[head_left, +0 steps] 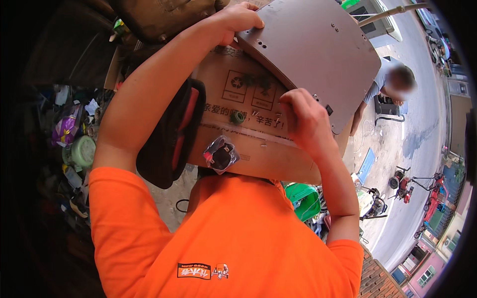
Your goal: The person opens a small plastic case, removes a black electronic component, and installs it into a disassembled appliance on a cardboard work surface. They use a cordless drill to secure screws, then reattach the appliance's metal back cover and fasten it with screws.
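A large grey-brown flat panel [318, 54] with rounded corners and small holes lies tilted over a printed cardboard sheet [218, 84]. At its far left corner, my left hand [242, 22] is closed on the edge, thumb on top. My right hand [309, 121] is closed in a pinch by the panel's near edge; whatever its fingertips hold is hidden. On the cardboard are a small green roll [237, 117], a few tiny screw-like bits [255, 113] and a clear plastic bag [221, 155] with a dark part inside.
An open black case [171, 134] with red lining lies left of the cardboard. Piled clutter [74, 144] fills the far left. Another person [392, 82] crouches beyond the panel. A green basket [303, 201] sits below the near edge; a red machine [435, 198] stands on the road.
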`<state>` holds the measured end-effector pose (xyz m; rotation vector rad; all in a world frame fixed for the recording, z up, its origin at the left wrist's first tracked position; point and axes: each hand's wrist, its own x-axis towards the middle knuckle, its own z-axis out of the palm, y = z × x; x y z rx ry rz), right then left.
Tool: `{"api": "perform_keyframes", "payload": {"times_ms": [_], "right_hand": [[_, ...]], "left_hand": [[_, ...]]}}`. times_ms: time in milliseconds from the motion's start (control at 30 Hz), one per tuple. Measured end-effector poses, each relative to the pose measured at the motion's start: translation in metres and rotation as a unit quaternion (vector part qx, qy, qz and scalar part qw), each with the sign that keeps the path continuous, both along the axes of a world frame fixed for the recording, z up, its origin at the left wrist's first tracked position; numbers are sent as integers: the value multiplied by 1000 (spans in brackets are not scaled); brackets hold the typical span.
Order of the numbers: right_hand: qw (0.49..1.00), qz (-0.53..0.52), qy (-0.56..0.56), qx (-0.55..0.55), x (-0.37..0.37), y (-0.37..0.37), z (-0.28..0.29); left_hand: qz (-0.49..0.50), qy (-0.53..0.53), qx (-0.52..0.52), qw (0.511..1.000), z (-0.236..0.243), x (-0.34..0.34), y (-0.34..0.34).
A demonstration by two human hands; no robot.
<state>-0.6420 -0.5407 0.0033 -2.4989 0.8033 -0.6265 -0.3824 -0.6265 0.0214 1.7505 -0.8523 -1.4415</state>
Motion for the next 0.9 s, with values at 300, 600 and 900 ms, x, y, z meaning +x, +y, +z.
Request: {"api": "perform_keyframes", "payload": {"times_ms": [300,600,900], "right_hand": [[984,16,177,-23,-10,7,-8],[977,-10,211,-6,-16,10,-34],[999,-26,7,34,13,-7,26]], "left_hand": [[2,-9,-18,1000,-4,1,-1],[-8,-48,-4,999,-1,3,1],[-1,-25,-10,1000,-8,4,7]]}}
